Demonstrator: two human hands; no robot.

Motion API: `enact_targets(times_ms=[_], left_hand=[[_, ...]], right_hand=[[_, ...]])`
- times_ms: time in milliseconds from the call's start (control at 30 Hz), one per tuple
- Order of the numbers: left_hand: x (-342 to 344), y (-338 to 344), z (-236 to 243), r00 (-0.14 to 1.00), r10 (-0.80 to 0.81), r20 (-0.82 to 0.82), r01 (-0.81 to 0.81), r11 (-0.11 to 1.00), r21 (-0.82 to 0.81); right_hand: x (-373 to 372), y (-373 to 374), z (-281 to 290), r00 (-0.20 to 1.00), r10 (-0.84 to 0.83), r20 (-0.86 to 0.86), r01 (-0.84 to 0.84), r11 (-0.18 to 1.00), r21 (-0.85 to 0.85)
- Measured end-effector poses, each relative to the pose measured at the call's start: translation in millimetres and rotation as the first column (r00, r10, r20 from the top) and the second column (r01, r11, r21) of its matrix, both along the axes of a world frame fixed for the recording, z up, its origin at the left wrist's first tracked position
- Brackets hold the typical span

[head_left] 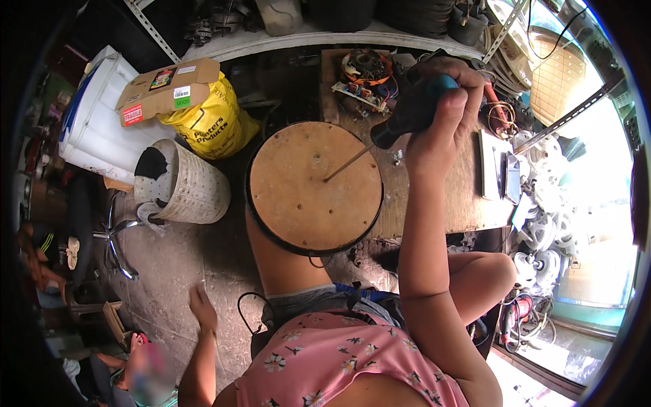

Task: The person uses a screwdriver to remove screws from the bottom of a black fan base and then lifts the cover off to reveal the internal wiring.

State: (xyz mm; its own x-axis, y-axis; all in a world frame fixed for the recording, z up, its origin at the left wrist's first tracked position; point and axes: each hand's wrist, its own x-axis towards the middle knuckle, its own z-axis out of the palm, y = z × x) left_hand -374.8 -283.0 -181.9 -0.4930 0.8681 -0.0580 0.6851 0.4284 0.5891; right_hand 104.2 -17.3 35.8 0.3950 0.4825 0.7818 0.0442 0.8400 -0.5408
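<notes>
My right hand (447,112) is wrapped around a dark power drill (407,117) with a teal part at its back. From its black nose a long, thin bit (349,163) slants down to the left, its tip at the middle of a round tan wooden board (291,193). A black edge surrounds this board, and several small screws or holes dot its face. It lies above my left thigh, beside the workbench (400,203). Far from it, low on the left, my left hand (203,308) hangs over the floor with loose fingers and nothing visible in it.
Electrical parts with coiled wire (366,71) lie at the bench's back. Left of the board stand a whitish perforated bin (200,183), a yellow bag (210,125) and a cardboard box (166,88). Pale metal wheels (542,230) pile up at right. A person (146,370) sits lower left.
</notes>
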Motion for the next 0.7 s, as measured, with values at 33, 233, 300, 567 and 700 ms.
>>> enact_targets(times_ms=[33,233,300,567,700], left_hand=[[8,48,13,0.996,-0.093,0.015,0.082,0.937,0.339],[193,253,123,0.551,-0.808,0.211,0.655,0.575,0.491],[237,268,141,0.347,-0.935,0.074,0.879,0.352,0.323],[279,289,138,0.093,-0.952,0.291,0.927,0.189,0.323],[277,291,124,0.159,-0.970,0.183,0.872,0.224,0.435]], right_hand=[[-4,-11,10,0.999,0.023,0.029,-0.021,0.997,-0.081],[-20,-5,24,0.804,0.479,-0.352,-0.540,0.836,-0.096],[-24,2,17,0.740,0.600,-0.304,-0.610,0.789,0.072],[-9,-1,20,0.921,0.357,-0.157,-0.388,0.881,-0.272],[-21,0,23,0.907,0.379,-0.182,-0.409,0.897,-0.168]])
